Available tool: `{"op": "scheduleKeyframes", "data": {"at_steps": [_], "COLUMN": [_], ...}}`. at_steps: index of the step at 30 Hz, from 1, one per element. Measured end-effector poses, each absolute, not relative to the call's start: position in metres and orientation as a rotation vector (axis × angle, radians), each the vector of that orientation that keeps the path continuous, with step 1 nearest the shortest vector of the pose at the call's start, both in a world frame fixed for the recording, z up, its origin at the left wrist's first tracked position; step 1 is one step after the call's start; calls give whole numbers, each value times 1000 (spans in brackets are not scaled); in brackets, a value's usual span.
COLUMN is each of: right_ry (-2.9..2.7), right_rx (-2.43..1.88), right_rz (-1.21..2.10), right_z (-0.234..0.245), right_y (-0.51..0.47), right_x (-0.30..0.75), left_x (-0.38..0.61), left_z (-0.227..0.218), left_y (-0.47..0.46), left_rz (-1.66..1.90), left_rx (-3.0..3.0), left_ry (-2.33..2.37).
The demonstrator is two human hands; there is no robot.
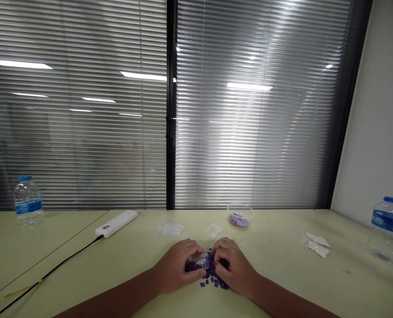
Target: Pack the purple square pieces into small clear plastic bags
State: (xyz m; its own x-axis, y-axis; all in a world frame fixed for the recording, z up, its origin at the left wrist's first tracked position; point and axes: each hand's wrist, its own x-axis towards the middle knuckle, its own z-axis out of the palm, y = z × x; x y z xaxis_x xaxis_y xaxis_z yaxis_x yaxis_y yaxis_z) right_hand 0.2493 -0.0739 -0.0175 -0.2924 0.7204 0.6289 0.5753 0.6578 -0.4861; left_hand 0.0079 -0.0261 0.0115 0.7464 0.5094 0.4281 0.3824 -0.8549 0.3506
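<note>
Both hands rest together on the pale green table (282,274). My left hand (176,267) curls its fingers around a small clear plastic bag (201,260) that holds purple pieces. My right hand (232,265) is closed over a heap of small purple square pieces (212,279), fingers pinched at the bag's mouth. A few loose purple pieces lie scattered just in front of the hands.
A clear cup of lilac pieces (239,215) stands behind the hands. Empty small bags (170,228) (214,230) and white packets (315,244) lie about. A white power bank (116,223) with black cable sits left. Water bottles stand at far left (27,201) and far right (387,229).
</note>
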Motion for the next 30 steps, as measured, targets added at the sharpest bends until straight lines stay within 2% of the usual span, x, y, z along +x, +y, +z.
{"op": "scheduleKeyframes", "data": {"at_steps": [30], "right_ry": [-2013], "right_rx": [-940], "right_rz": [157], "right_z": [-20], "right_y": [-73], "right_x": [251], "left_x": [9], "left_z": [11], "left_y": [-25], "left_rz": [757], "left_rx": [2727], "left_ry": [693]}}
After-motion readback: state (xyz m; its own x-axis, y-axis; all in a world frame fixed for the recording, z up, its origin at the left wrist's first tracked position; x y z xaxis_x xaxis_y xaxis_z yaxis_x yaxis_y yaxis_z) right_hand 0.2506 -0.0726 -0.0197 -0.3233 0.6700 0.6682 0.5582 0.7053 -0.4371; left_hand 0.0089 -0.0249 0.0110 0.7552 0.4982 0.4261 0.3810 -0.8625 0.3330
